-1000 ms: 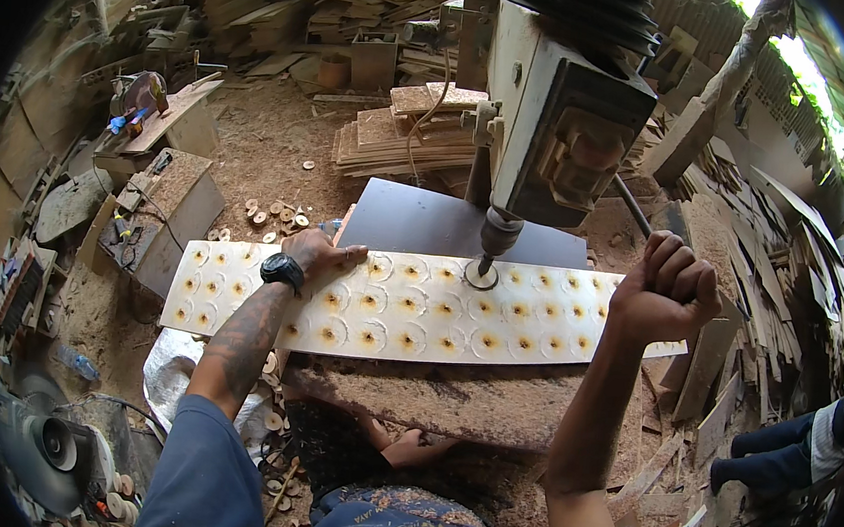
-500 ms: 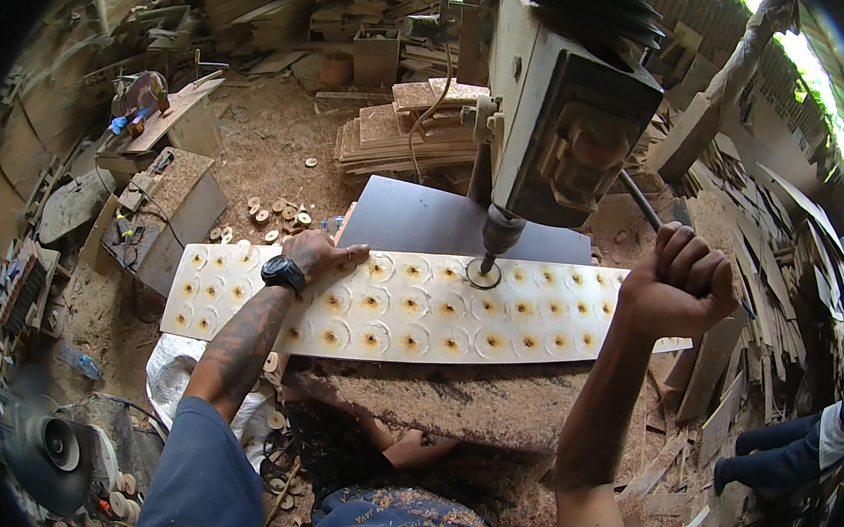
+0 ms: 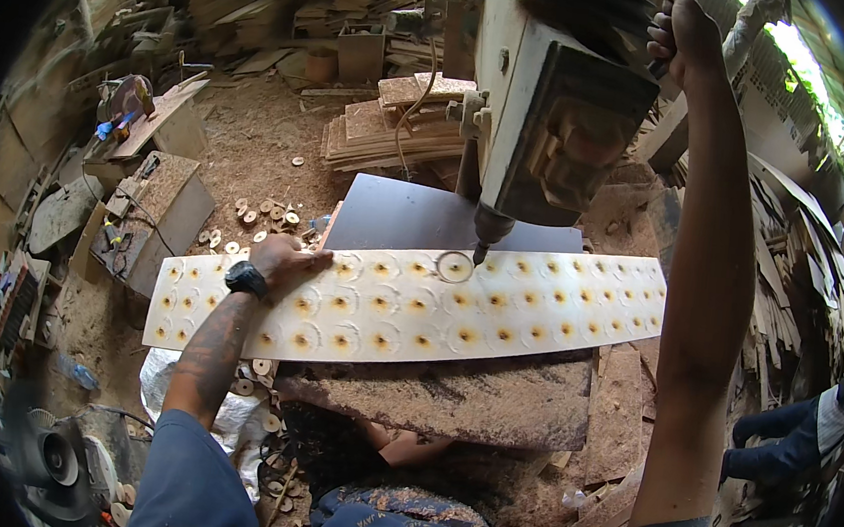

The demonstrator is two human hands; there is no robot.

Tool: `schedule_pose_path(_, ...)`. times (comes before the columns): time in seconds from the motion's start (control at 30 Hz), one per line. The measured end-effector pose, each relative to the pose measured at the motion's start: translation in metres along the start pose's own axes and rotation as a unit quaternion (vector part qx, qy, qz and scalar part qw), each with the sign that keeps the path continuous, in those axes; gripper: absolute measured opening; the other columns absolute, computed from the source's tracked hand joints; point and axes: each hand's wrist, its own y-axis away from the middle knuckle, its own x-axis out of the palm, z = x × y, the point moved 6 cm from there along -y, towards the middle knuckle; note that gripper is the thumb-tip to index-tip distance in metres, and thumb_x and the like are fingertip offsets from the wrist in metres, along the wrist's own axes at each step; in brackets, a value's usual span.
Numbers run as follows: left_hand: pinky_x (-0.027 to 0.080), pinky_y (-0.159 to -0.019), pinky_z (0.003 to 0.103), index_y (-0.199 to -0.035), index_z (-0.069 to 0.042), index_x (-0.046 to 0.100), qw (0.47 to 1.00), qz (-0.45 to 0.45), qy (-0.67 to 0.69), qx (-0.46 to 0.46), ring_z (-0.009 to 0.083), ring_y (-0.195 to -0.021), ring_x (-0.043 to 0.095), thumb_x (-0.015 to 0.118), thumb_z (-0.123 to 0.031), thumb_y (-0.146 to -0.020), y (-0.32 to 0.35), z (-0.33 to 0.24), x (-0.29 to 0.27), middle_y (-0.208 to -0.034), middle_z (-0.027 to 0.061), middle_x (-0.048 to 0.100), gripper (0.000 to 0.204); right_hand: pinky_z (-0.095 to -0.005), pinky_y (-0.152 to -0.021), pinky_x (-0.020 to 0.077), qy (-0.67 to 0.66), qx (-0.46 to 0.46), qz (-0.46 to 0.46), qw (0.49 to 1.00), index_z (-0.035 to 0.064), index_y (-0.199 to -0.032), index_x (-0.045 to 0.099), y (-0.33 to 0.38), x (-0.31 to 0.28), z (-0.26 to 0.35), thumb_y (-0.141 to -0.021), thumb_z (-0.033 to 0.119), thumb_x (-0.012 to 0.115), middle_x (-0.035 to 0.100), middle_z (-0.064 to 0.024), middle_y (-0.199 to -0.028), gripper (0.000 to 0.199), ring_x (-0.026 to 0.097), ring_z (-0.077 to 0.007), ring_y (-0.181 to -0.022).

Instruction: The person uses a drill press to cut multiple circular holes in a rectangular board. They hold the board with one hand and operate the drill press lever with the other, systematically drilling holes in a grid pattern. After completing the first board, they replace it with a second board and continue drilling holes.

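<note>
A long pale board (image 3: pixel 400 307) lies across the work table, marked with rows of round cut rings and brown scorched centres. My left hand (image 3: pixel 285 260), a watch on its wrist, rests on the board's far edge left of the drill, thumb stretched along it. Above the board hangs the drill press (image 3: pixel 545 114). Its chuck (image 3: pixel 491 226) carries a bit (image 3: pixel 480 256) whose tip stands close over the board, just right of a dark cut ring. High at the upper right, my right hand (image 3: pixel 685 36) is wrapped round the drill press lever, mostly hidden by the fist.
Under the board is a chip-strewn table (image 3: pixel 430 397), with a dark grey panel (image 3: pixel 406 217) behind. Cut wooden discs (image 3: pixel 271 212) litter the floor to the left. Stacked boards (image 3: pixel 378 139) stand beyond; offcuts (image 3: pixel 793 266) lean at right. A person's leg (image 3: pixel 783 441) shows at right.
My right hand has swung far upward with the lever, and the bit has risen off its ring. Relative to the bit, the board has slid left with my left hand on it.
</note>
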Motion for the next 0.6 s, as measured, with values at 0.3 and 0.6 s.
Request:
schedule_pose_path(0.3, 0.048, -0.065, 0.041, -0.074, -0.003, 0.075, 0.987, 0.009, -0.003, -0.16, 0.0225, -0.066, 0.063, 0.068, -0.062, -0.085, 0.041, 0.199, -0.075, -0.074, 0.0138, 0.071, 0.06, -0.029, -0.037, 0.0227, 0.138, -0.032, -0.155, 0.978, 0.0185, -0.075, 0.047, 0.032, 0.029, 0.012, -0.094, 0.029, 0.05, 0.031, 0.0062, -0.053, 0.022, 0.027, -0.0097, -0.038)
schedule_pose_path(0.6, 0.048, -0.067, 0.048, -0.068, -0.002, 0.073, 0.982, 0.016, -0.075, -0.172, 0.0348, -0.066, 0.066, 0.052, -0.083, -0.082, 0.065, 0.277, -0.091, -0.07, 0.0204, 0.069, 0.085, -0.0301, -0.038, 0.0223, 0.139, -0.014, -0.242, 0.96, 0.0227, -0.068, 0.042, 0.067, 0.062, 0.016, -0.091, 0.032, 0.053, 0.031, 0.0065, -0.054, 0.027, 0.024, -0.0104, -0.041)
